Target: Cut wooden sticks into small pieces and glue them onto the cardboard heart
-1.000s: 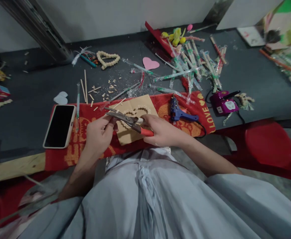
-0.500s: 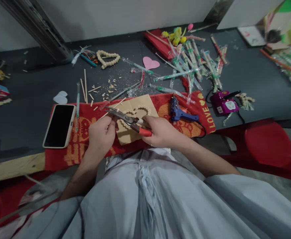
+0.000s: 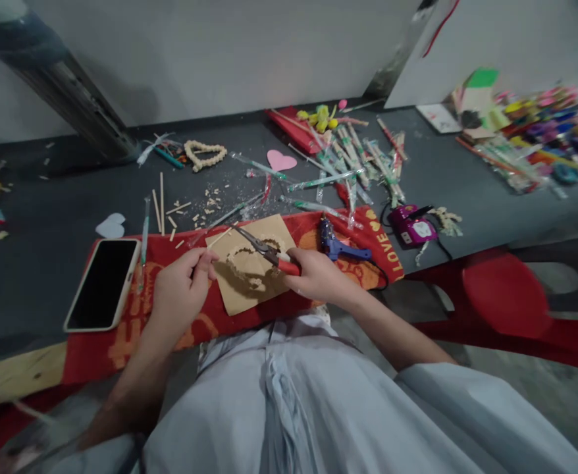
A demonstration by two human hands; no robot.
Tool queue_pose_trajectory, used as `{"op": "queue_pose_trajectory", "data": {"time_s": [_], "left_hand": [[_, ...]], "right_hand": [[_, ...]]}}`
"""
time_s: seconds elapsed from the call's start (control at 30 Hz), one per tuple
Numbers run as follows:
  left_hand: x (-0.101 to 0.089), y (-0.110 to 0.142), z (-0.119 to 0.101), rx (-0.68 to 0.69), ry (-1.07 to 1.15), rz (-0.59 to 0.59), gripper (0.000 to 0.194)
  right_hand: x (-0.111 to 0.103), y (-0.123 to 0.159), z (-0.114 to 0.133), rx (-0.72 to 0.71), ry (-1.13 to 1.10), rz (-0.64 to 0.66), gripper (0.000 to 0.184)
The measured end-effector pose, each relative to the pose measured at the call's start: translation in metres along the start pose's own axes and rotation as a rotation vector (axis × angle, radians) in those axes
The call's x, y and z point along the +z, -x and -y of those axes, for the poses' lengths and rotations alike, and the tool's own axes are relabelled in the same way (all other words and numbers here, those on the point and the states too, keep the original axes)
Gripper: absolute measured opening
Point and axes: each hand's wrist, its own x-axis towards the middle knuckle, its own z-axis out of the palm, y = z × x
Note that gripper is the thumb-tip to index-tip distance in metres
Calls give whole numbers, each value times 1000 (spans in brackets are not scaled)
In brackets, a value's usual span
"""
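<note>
My left hand [image 3: 183, 286] is closed in a pinch left of a square of brown cardboard [image 3: 237, 299]. A thin wooden stick [image 3: 218, 238] pokes out from its fingertips; the gripped end is hidden. My right hand [image 3: 316, 273] is wrapped round the red handles of a pair of pliers [image 3: 268, 251], whose jaws point up and left above the cardboard. Under the pliers, a heart outline made of small wooden pieces [image 3: 239, 253] lies on the cardboard, partly covered by the tool and my right hand. The cardboard rests on a red towel [image 3: 205, 326].
A blue glue gun [image 3: 341, 247] lies right of the cardboard, a phone [image 3: 104, 283] to the left. Behind are cut stick bits [image 3: 205, 214], a finished-looking wooden heart [image 3: 205, 157], a pink paper heart [image 3: 282, 160] and wrapped sticks [image 3: 353, 158]. A purple box [image 3: 412, 226] stands right.
My left hand has drawn away from the pliers to the left, leaving a gap between them. The pliers stay in my right hand. The camera view has shifted right and up.
</note>
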Motion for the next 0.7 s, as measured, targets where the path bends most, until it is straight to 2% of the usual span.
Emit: {"op": "queue_pose_trajectory", "data": {"time_s": [0.27, 0.4, 0.53, 0.7], "left_hand": [[-6, -25, -21, 124, -220, 95, 27], [0, -50, -38, 205, -360, 173, 29], [29, -89, -65, 356, -472, 253, 28], [92, -149, -105, 493, -515, 387, 31]], "right_hand": [[-5, 12, -9, 65, -150, -31, 8], [-5, 22, -20, 131, -256, -92, 10], [-1, 35, -36, 224, -422, -150, 10], [4, 52, -55, 297, -526, -231, 10]]}}
